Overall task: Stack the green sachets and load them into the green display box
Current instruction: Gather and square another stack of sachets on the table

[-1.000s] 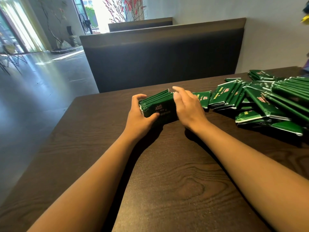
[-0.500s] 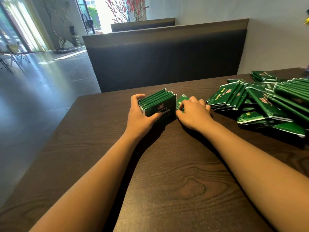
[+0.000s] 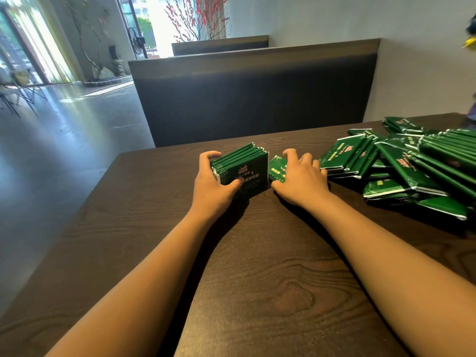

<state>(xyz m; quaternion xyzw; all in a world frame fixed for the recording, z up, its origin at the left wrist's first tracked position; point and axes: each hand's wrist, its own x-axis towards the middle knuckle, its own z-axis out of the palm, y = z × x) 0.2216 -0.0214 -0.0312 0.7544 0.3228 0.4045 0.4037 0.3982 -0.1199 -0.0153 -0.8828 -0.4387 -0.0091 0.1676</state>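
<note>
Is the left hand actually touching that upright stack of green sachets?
Touching. The head view shows the left hand wrapped around the upright stack of green sachets, thumb across its front.

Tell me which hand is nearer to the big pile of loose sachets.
Right. The right hand rests on a single sachet just beside the loose pile; the left hand grips the upright stack, farther away.

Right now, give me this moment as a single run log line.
left hand: grips upright sachet stack | right hand: on loose sachet beside stack | sachet pile: on table, right | display box: not visible
</note>
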